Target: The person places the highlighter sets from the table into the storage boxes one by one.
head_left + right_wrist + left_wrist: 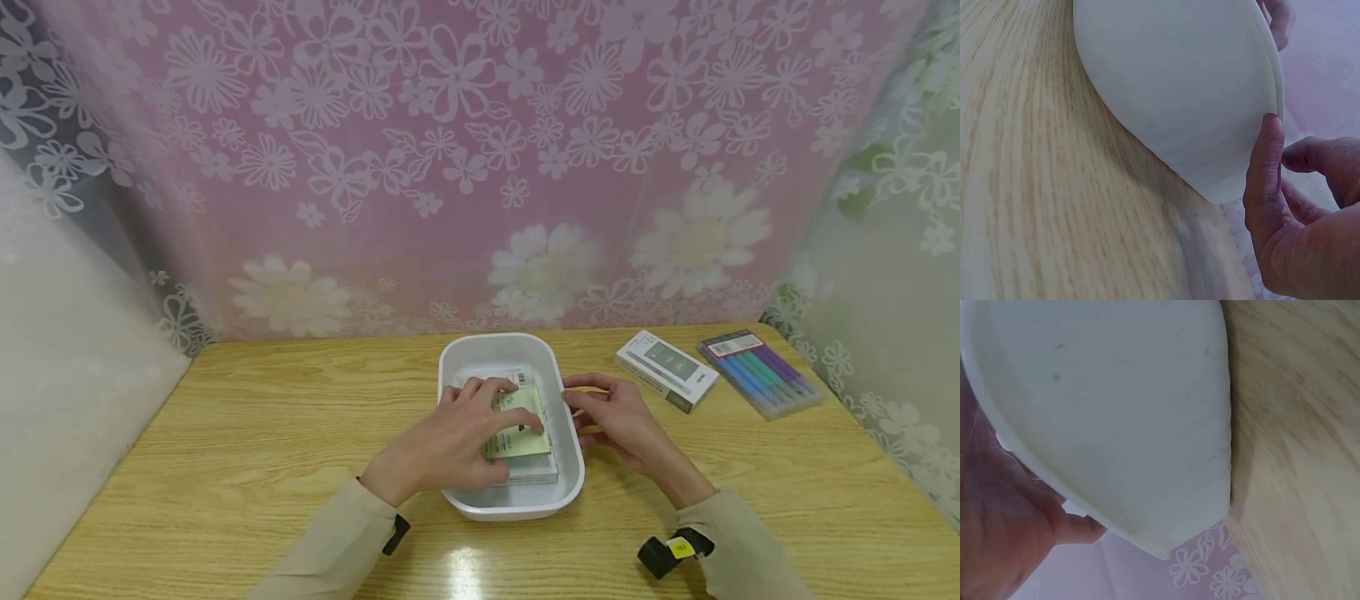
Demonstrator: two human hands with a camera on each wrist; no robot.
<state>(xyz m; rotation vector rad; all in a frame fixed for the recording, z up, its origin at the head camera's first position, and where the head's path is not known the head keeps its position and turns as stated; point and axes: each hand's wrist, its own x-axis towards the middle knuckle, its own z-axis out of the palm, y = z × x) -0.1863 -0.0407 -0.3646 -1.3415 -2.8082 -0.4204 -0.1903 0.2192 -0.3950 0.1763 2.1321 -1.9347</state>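
Observation:
A white rectangular tray (510, 506) stands on the wooden table in front of me. Inside it, a flat pale green packet (534, 446) with small print lies over a whitish flat box (536, 473). My left hand (457, 437) reaches in from the left, bent fingers at the packet's far side and thumb near its close edge, appearing to hold it. The palm hides part of the packet. On the tray's right side my right hand (618, 421) pinches the rim, one fingertip (1270, 128) against the outer wall. The left wrist view shows mostly the tray's outside (1129, 425).
To the right of the tray lies a white and grey box (667, 368). Beyond it is a clear case of blue, green and purple pens (761, 375). A pink flowered curtain (450, 208) hangs along the table's back edge, with pale sheets at both sides.

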